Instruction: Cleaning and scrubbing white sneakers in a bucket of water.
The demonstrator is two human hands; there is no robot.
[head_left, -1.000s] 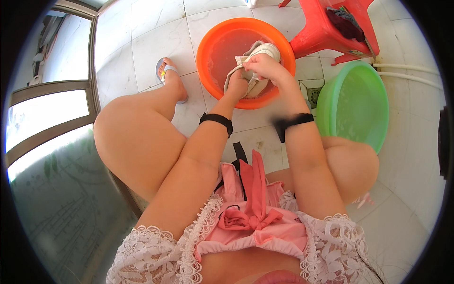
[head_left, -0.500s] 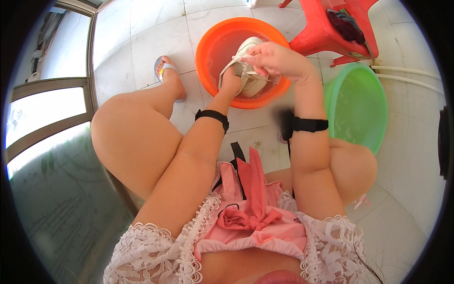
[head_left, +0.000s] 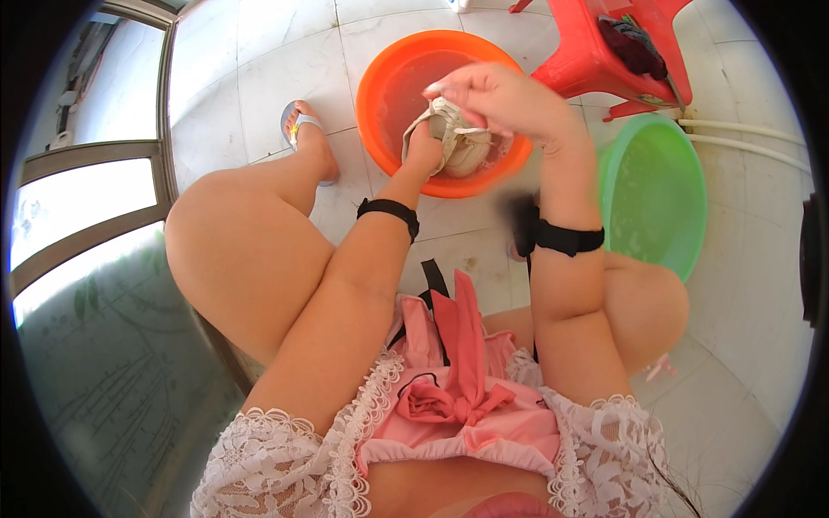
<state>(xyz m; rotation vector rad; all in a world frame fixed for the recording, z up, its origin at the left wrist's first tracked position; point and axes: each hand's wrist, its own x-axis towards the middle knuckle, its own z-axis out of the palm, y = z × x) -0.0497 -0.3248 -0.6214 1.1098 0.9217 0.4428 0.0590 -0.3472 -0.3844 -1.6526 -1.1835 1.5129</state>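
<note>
A whitish lace-up shoe (head_left: 467, 154) is tilted over the orange basin (head_left: 373, 129), which holds cloudy water. My left hand (head_left: 423, 150) reaches into the shoe's opening and grips it there, its fingers mostly hidden inside. Above the shoe, my right hand (head_left: 505, 102) is closed in a pinch, with a white shoelace (head_left: 433, 90) at its fingertips. Part of the shoe's upper is covered by that hand. Loose lace also shows below its fingers, against the shoe.
Right of the orange basin stands a green basin (head_left: 610, 198) with water in it. A red plastic stool (head_left: 577, 65) behind it bears dark cloth (head_left: 630, 45). White pipes (head_left: 747, 142) run along the right wall. A glass door frame (head_left: 162, 177) stands at left, near my sandalled foot (head_left: 304, 129).
My right hand has risen slightly, its fingertips moving up and left with the lace. The shoe has shifted a little under it, and its far end is now more hidden.
</note>
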